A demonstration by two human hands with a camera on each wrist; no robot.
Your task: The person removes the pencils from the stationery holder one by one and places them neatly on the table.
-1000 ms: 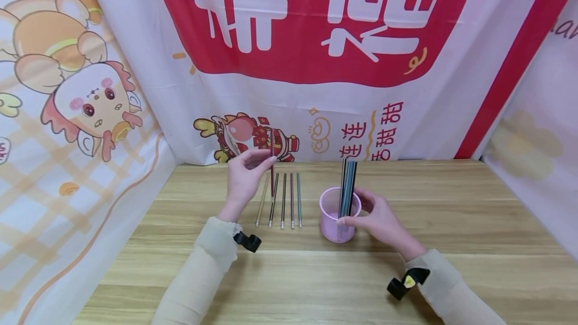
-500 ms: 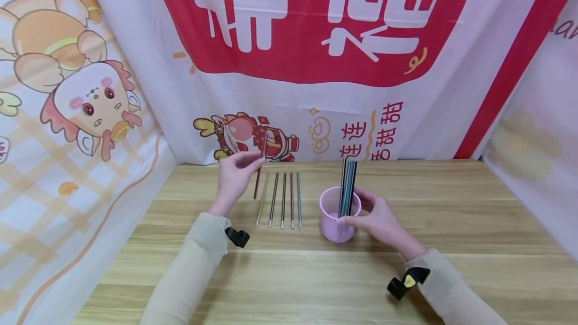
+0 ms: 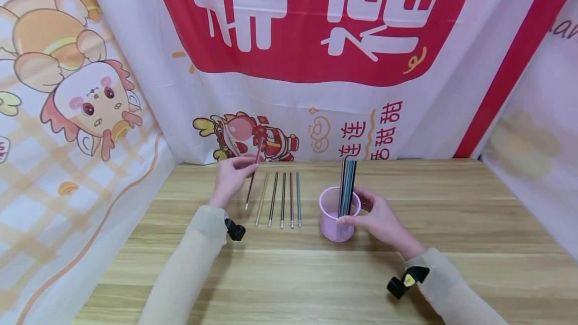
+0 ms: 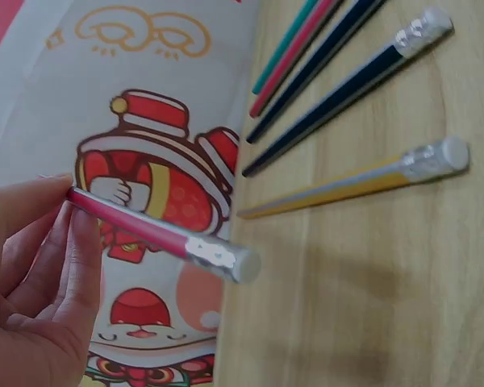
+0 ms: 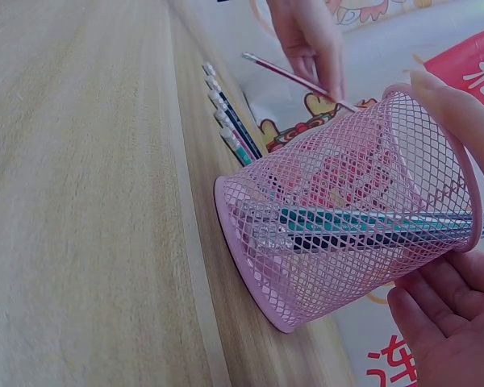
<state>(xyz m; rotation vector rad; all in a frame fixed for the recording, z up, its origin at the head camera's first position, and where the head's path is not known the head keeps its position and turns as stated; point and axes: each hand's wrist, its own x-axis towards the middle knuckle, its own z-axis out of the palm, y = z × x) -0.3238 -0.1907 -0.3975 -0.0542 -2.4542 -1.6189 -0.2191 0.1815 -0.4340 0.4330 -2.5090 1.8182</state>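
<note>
My left hand [image 3: 229, 177] pinches a dark red pencil [image 3: 250, 189] between thumb and fingers, left of a row of pencils. The pencil tilts, its white eraser end [image 4: 244, 264] pointing down over the table. The row has a yellow pencil [image 3: 262, 199], two black ones, a red pencil [image 3: 291, 199] and a teal pencil [image 3: 299, 199], roughly side by side, erasers toward me. My right hand [image 3: 381, 219] holds the pink mesh pen holder [image 3: 330, 229] from its right, thumb at the rim. Several dark and teal pencils [image 3: 346, 184] stand inside it, erasers down.
The wooden table [image 3: 289, 280] meets a printed cloth backdrop [image 3: 289, 71] close behind the pencils. A patterned cloth [image 3: 49, 189] hangs along the left and a pale one [image 3: 537, 129] along the right. Each wrist wears a small black camera.
The left hand has carried the dark red pencil left, from above the row to beyond the yellow pencil, and lowered it, its eraser end tilting toward me. The right hand and pen holder stay put.
</note>
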